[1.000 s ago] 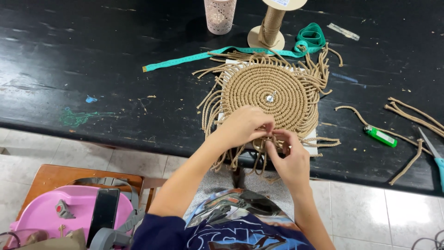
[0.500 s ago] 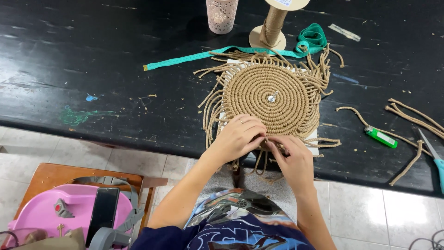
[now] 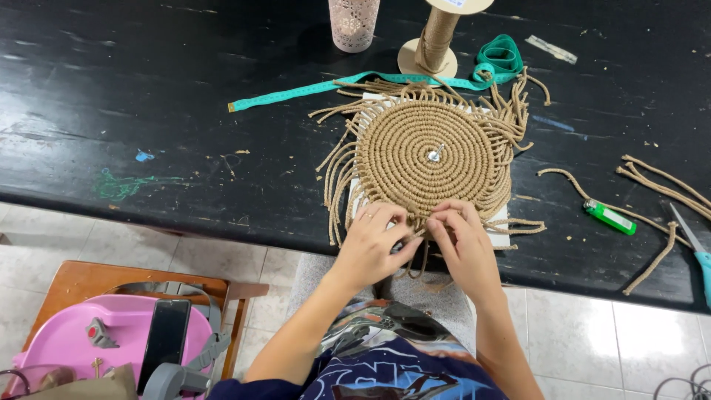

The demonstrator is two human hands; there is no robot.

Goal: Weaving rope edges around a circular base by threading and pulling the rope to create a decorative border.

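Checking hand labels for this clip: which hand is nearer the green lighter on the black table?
Right. The right hand works the round rope mat's near edge, on the side toward the green lighter. The left hand sits beyond it, farther from the lighter.

Table's left half lies open; cup, spool, lighter crowd the mat.

The left hand has slid back from the right hand, so both now sit side by side at the near edge of the round coiled tan rope mat, fingers pinching loose fringe cords between them.
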